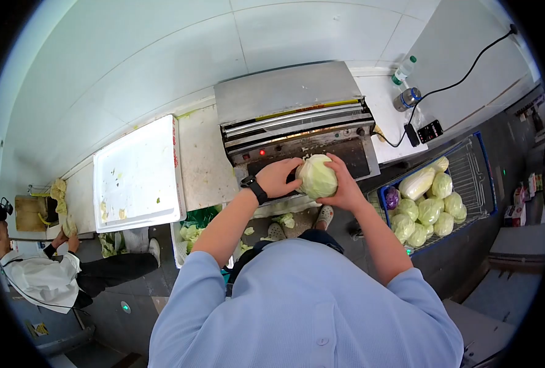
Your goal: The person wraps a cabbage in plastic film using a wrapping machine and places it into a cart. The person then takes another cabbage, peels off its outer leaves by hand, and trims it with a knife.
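A pale green cabbage (317, 176) is between my two hands, over the front plate of a film wrapping machine (291, 86). My left hand (276, 176), with a black watch at the wrist, grips the cabbage's left side. On the opposite side, my right hand (347, 187) curls its fingers around it. The cabbage looks slightly shiny, but I cannot tell whether film covers it. A red light (262, 153) glows on the machine's front, and its dark plate (352, 157) is partly hidden by the cabbage and my hands.
A white tray (138, 213) with leaf scraps lies left. To the right, a shopping cart (468, 178) holds several cabbages (430, 211). A bottle (403, 70), jar (406, 99), phone (430, 132) and black cable (462, 78) sit beyond the machine. Another person (39, 273) works far left.
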### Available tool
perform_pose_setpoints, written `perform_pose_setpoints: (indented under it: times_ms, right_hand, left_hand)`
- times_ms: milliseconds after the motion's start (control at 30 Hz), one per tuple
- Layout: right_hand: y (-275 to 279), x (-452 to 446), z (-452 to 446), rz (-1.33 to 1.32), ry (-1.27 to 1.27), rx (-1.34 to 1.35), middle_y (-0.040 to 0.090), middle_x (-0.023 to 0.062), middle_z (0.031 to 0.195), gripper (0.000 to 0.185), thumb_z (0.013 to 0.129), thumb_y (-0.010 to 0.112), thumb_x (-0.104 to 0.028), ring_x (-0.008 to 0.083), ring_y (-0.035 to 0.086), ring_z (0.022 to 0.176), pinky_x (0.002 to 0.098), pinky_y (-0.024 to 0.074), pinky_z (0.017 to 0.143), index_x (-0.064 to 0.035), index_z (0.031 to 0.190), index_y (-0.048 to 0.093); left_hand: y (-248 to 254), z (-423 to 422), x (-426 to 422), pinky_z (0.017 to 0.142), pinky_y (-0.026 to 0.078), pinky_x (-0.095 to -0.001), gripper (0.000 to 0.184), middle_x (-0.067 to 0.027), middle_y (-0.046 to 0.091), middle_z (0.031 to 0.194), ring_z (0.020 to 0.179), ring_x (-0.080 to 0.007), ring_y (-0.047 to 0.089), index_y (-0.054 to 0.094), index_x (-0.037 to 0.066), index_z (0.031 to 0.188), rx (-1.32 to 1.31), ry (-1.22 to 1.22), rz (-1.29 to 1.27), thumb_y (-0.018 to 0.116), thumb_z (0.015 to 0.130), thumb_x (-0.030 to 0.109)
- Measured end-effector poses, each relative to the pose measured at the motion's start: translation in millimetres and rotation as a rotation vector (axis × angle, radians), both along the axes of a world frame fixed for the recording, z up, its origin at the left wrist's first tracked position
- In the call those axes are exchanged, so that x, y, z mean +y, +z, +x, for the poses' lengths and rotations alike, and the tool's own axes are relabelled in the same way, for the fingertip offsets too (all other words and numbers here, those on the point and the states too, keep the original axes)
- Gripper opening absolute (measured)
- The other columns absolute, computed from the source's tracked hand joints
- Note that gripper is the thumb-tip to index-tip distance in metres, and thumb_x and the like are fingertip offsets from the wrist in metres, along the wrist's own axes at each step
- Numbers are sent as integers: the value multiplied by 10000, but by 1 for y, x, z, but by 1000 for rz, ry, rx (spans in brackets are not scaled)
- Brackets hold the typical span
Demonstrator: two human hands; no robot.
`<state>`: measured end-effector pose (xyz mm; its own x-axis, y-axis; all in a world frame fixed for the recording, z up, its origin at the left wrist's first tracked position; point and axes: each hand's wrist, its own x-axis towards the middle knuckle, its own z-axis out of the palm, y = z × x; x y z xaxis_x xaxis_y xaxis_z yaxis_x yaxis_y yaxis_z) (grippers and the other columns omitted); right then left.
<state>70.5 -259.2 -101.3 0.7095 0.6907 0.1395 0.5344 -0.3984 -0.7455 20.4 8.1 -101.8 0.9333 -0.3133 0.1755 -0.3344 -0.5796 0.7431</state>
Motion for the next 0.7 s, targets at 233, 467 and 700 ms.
perform_pose_setpoints:
  times_ms: [233, 467, 700]
  right_hand:
    - [4, 5, 1, 9, -17, -11, 337, 178, 1580, 1045, 535, 963, -187, 402, 402, 1425, 461, 411, 1139, -139, 1422, 411]
    - [-1, 5, 3, 42, 2, -9, 311, 181, 1586, 1022, 578, 969, -243, 415, 384, 1431, 497, 429, 1126, -147, 1431, 414]
    - [-9, 0, 4, 71, 18, -4, 306, 173, 1589, 1035, 579, 974, -249, 413, 391, 1425, 501, 433, 1119, -157, 1437, 402]
  left_hand:
    - [-11, -2, 9, 856, 556, -421, 386, -172, 693, 1067, 996, -350, 688, 556, 41, 1274, 96, 47, 10, 667, 929, 175]
    - [-22, -7, -10, 911, 533, -404, 402, -193, 649, 1146, 1031, -354, 651, 510, 37, 1344, 45, 134, 3, 604, 969, 147]
    - [-22, -3, -17, 970, 496, -396, 365, -151, 568, 1310, 1121, -301, 605, 488, 32, 1353, 423, 139, -535, 557, 1026, 179]
